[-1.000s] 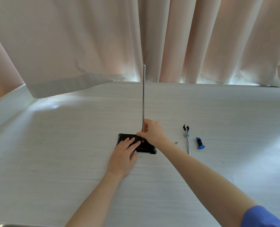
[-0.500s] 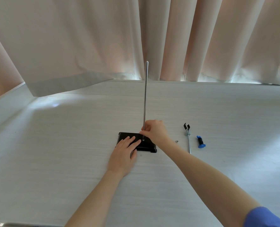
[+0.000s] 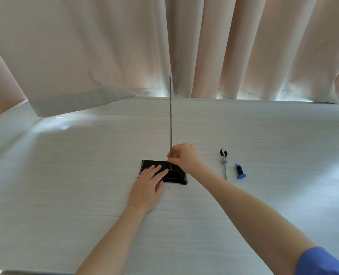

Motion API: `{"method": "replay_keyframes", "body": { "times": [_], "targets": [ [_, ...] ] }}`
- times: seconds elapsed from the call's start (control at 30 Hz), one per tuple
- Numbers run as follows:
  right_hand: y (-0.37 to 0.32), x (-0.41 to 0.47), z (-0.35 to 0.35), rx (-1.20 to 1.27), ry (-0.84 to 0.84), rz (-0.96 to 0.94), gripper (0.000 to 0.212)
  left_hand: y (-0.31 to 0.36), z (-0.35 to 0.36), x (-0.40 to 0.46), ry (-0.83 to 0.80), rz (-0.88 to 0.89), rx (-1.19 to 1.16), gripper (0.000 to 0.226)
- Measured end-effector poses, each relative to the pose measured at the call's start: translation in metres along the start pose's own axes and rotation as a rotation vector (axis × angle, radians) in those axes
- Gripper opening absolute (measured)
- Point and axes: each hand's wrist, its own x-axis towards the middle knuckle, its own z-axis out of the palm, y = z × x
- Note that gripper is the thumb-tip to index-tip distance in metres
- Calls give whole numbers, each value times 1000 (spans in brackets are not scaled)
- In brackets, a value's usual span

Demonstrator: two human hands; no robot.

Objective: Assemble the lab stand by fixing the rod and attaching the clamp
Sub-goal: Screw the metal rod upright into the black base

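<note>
pale curtains (image 3: 234, 46) hang behind a long whitish table (image 3: 65, 175), with light leaking in under their hems. on it sits the black base (image 3: 176, 176), and my left hand (image 3: 147, 187) lies flat and spread across its near left part, pressing it down. my right hand (image 3: 184, 157) is pinched narrow around the bottom of the rod (image 3: 171, 116), which stands upright with its foot at the base's hole. the clamp (image 3: 224, 162) lies on the table well to the right, untouched, and the blue-ended holder (image 3: 240, 171) lies just beside it. i judge the rod is not yet tight, so the risk is cross-threading if i turn it while it leans, or the tall rod tipping if i let go too early. if my left hand eases, the base could spin with the rod instead of staying put. my own fingers hide the joint, so i cannot tell how far the thread is in. the far right part of the base is covered by my right wrist, the clamp's screw is too small to read, and my right sleeve (image 3: 323, 262) is cut off by the frame's edge.
</note>
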Motion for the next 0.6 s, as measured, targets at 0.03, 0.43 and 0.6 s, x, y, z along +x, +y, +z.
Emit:
{"method": "replay_keyframes", "body": {
  "times": [0.03,0.43,0.6],
  "targets": [
    [0,0,1,-20,22,4,9,0,0,0,2,1,-3,41],
    [5,-4,6,126,-78,-5,15,0,-1,0,12,9,-7,41],
    [7,-1,8,-4,-8,36,8,0,-1,0,13,12,-11,41]
  ]
}}
